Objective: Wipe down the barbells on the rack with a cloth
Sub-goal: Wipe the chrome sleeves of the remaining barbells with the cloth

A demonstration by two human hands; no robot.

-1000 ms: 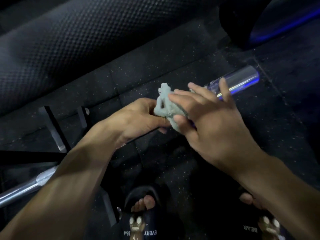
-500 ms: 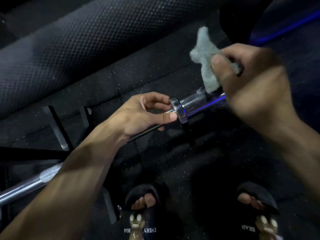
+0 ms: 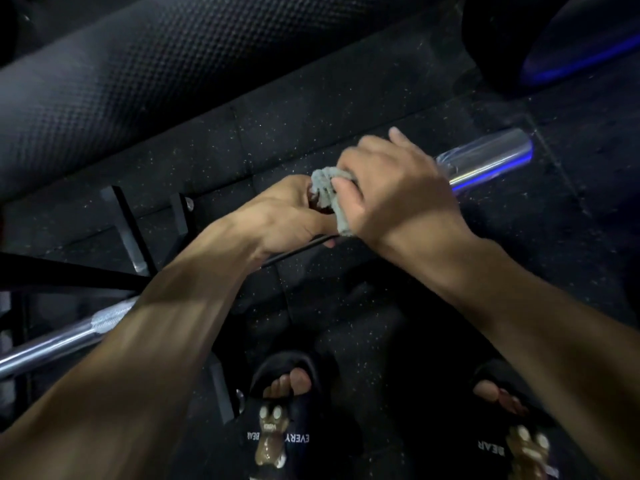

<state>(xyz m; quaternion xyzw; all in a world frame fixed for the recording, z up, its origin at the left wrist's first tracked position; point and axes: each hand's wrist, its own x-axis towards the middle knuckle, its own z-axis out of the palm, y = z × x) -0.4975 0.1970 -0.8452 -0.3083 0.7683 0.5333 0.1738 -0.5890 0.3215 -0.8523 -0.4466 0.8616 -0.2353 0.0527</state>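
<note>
Mid-wipe — right hand point(image 3: 391, 199) clamps cloth point(image 3: 327, 192) around barbell point(image 3: 485, 159) near the collar; left hand point(image 3: 287, 216) grips the bar beside it — sleeve end unwiped, I judge.

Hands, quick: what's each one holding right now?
Left hand: grip curled around the barbell, beside the cloth.
Right hand: grip closed on the grey cloth, pressing it onto the barbell.

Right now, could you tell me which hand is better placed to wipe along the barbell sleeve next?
Probably the right hand: it already holds the cloth against the barbell, while the left hand only steadies the bar.
</note>
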